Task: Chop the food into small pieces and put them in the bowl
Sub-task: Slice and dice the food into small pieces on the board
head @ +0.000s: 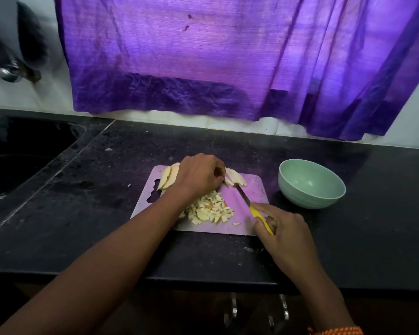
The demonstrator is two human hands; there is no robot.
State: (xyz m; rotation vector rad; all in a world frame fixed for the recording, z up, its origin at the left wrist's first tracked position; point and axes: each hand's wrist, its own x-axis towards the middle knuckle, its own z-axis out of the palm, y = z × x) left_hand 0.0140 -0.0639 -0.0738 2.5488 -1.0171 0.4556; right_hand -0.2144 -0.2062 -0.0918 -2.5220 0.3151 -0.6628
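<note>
A pale cutting board (237,226) lies on the black counter. A heap of small pale food cubes (209,210) sits at its middle. Uncut slices lie at the board's far left (167,177) and far right (236,177). My left hand (198,175) is curled over the far side of the board, its fingertips on the right-hand slices. My right hand (283,228) grips the yellow handle of a knife (246,198), whose blade tip reaches those slices. An empty green bowl (311,183) stands right of the board.
A dark sink (22,160) is sunk into the counter (107,213) at the left. A purple curtain (228,56) hangs over the back wall. The counter's front edge runs just below the board, with metal drawer handles (232,310) underneath.
</note>
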